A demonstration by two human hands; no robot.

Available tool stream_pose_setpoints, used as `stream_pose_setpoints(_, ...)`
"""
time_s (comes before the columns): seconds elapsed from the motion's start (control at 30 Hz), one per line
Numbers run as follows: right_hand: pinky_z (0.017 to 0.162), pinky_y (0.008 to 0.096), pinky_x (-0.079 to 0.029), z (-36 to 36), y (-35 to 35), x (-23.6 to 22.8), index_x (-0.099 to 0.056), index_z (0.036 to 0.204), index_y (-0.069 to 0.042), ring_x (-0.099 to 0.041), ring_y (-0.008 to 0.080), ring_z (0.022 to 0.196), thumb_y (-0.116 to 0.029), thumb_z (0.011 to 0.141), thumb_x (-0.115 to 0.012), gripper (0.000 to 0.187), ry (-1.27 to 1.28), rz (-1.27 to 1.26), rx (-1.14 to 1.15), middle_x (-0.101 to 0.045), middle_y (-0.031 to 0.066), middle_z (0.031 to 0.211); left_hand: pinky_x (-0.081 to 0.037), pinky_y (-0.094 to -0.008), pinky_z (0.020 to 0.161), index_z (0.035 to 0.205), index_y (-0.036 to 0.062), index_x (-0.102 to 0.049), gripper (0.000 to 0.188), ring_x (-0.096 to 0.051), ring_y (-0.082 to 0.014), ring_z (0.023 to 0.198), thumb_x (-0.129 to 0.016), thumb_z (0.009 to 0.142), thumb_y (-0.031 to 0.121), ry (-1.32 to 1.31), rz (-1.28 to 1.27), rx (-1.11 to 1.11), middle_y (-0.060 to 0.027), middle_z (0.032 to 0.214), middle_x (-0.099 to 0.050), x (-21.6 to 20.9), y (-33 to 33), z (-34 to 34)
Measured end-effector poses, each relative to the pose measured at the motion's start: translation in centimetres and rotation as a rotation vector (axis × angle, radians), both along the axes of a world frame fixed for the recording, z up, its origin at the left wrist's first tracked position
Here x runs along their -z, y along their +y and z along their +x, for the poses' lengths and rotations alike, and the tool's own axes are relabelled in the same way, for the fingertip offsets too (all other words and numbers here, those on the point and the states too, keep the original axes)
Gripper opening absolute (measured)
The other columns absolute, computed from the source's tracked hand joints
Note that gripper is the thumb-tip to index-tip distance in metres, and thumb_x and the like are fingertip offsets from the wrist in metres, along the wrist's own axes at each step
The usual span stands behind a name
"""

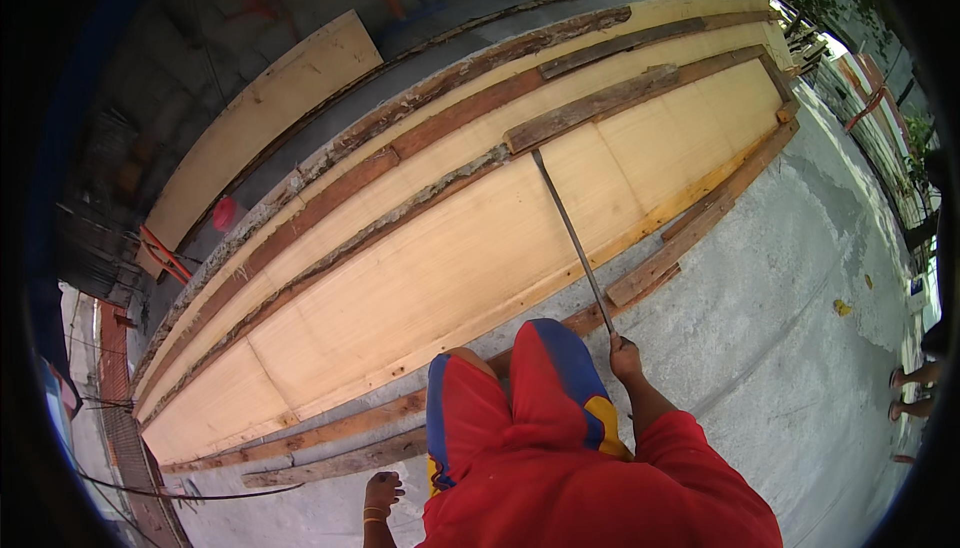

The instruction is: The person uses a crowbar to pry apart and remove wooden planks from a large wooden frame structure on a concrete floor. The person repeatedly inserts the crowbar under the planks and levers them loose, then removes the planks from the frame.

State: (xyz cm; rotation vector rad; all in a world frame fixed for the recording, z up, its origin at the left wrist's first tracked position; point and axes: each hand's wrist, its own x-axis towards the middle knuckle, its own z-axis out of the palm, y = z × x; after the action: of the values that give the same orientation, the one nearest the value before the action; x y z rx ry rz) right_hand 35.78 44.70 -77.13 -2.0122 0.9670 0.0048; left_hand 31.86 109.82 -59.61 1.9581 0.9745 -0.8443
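I see slim, straight, dark metal bar [574,238], held at near end, slanting from near right to far left across pale wooden panel [430,278]. Far tip at near edge of thick, weathered brown plank [592,108]; contact I can't tell. Plank lies lengthwise along panel's far edge, right of middle. Panel long, crossed by thin seams.

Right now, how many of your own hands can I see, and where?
2. The right hand grips the long metal bar, right of the red-and-blue trousers; the left hand is left of them near the lower edge, with nothing visible in it.
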Motion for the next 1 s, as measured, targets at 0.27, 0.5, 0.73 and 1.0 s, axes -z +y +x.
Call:
stream_pose_setpoints(0.27,0.037,0.0329,-0.029,-1.0,0.5,-10.1,-0.054,0.077,-0.012,-0.035,0.0119,0.039,-0.061,0.105,-0.045,0.058,0.051,0.489,0.088,-0.043,-0.0018,0.056,-0.050,-0.0312,0.055,0.115,0.0031,-0.065,0.030,-0.071,-0.0178,0.071,-0.065,0.100,0.030,-0.264,-0.115,0.035,-0.0077,0.092,-0.072,2.4,-1.3,1.0)
stream_pose_setpoints(0.5,0.037,0.0329,-0.029,-13.9,1.1,-19.5,-0.052,0.075,-0.013,-0.036,0.0128,0.038,-0.061,0.104,-0.048,0.056,0.386,0.467,0.183,-0.044,-0.0019,0.056,-0.049,-0.0327,0.054,0.115,0.0020,-0.068,0.032,-0.069,-0.0168,0.068,-0.064,0.100,0.030,-0.083,-0.130,0.041,-0.0072,0.090,-0.072,7.5,-3.2,0.4)
stream_pose_setpoints(0.73,0.049,0.0353,-0.037,-16.8,3.0,-15.2,-0.059,0.074,-0.006,-0.044,0.0137,0.051,-0.053,0.106,-0.051,0.057,0.321,0.436,0.237,-0.050,0.0017,0.058,-0.051,-0.0337,0.057,0.122,0.0020,-0.067,0.037,-0.071,-0.0176,0.070,-0.061,0.102,0.033,-0.246,-0.148,0.370,-0.0085,0.095,-0.074,8.9,-3.8,3.7)
stream_pose_setpoints(1.0,0.059,0.0392,-0.047,2.5,-3.1,-13.6,-0.064,0.079,0.003,-0.058,0.0226,0.060,-0.048,0.108,-0.050,0.060,0.160,0.456,0.125,-0.058,0.0106,0.063,-0.055,-0.0316,0.058,0.124,0.0042,-0.062,0.035,-0.072,-0.0200,0.074,-0.060,0.103,0.032,-0.094,-0.077,-0.139,-0.0115,0.100,-0.072,-1.7,-1.6,2.9)
